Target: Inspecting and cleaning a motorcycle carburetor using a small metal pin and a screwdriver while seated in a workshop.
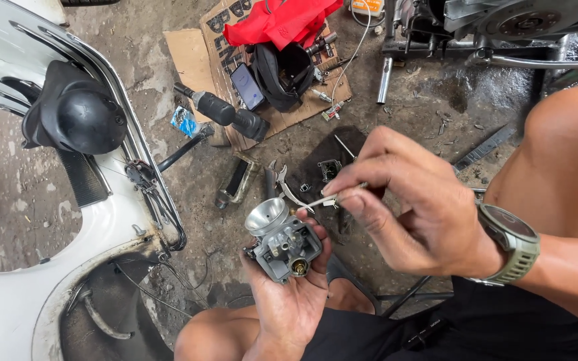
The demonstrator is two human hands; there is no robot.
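My left hand (294,294) cups a small grey metal carburetor (282,242) with a round funnel-shaped intake on top and a brass fitting at its front. My right hand (406,200), with a green watch on its wrist, pinches a thin metal tool (326,198) between thumb and fingers. The tool's tip points left and reaches the top of the carburetor. Both hands hover above my knees over the concrete floor.
A white scooter body (48,220) with a black helmet (85,117) fills the left. Pliers (279,182), small parts, a phone (247,85), a black bag (285,73) and a red cloth (282,20) lie on cardboard (199,57) ahead. An engine (496,27) stands at the top right.
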